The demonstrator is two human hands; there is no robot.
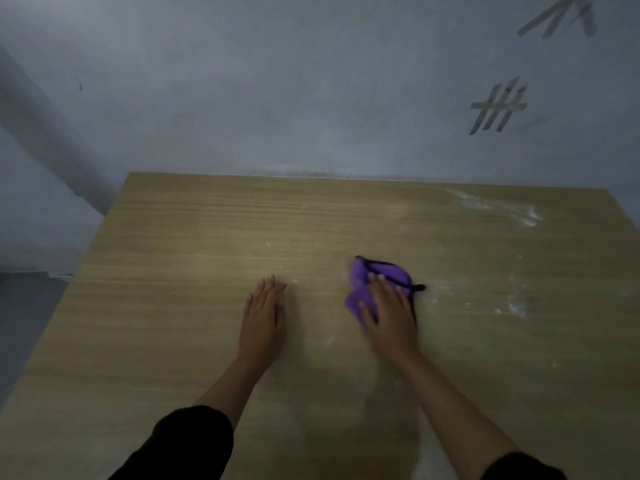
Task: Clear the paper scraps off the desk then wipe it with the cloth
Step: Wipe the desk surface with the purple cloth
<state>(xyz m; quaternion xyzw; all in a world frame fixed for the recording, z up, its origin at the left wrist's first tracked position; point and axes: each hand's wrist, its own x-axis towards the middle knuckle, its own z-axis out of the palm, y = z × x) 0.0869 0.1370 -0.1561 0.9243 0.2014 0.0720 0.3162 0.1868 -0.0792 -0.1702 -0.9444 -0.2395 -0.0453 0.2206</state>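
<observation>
A light wooden desk (pixel 173 237) fills the lower part of the head view. A crumpled purple cloth with a black edge (pixel 367 275) lies near the desk's middle. My right hand (pixel 389 313) presses flat on top of the cloth, fingers spread over it. To its left, my left hand (pixel 263 317) rests palm down on the bare wood, fingers together, holding nothing. White dusty smears (pixel 498 207) mark the far right of the desk, and more smears (pixel 512 304) lie right of the cloth. No paper scraps show on the desk.
A grey wall (pixel 277 98) rises directly behind the desk's far edge, with strips of tape (pixel 498 109) stuck at the upper right. The desk's left edge drops to a grey floor (pixel 24 306).
</observation>
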